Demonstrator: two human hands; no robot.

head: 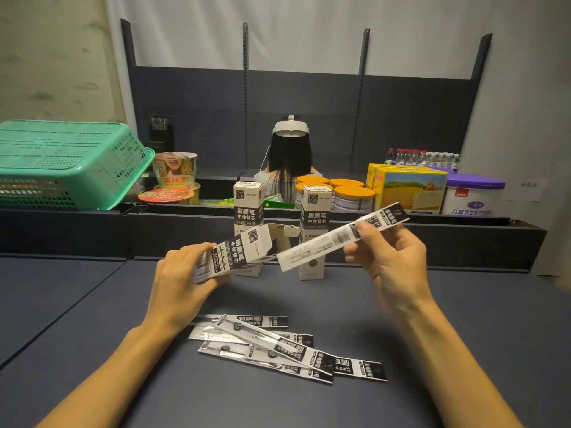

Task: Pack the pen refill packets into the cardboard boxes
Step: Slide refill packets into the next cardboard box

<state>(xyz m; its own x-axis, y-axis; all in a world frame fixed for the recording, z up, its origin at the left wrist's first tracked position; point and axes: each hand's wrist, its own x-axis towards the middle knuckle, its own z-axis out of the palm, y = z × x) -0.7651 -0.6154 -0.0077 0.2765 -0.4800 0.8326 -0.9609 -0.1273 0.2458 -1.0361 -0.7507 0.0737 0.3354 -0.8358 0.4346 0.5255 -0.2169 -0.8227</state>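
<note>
At the centre of the frame the left hand (pixel 180 274) has its grip closed round a cardboard box (pixel 234 253), held tilted with its open mouth and raised flap facing right. The right hand (pixel 391 253) pinches one pen refill packet (pixel 336 237) near its upper, dark-printed end; the packet's lower white end sits just beside the box mouth, not yet inside.

To do this step well, I judge the packet should be lined up with the long axis of the box before it is pushed, since it is thin and will likely buckle if it catches the flap or rim. Keeping the flap folded back and the box steady should let the packet slide in; the pinch may need to shift farther up as it goes.

Counted: one box in hand and two more boxes (pixel 315 233) standing upright on the worktop (pixel 448 329) behind the hands, three in all. One packet is in hand. In the loose pile of packets (pixel 278 345) at lower centre about five overlap; the exact number is hard to tell.
</note>
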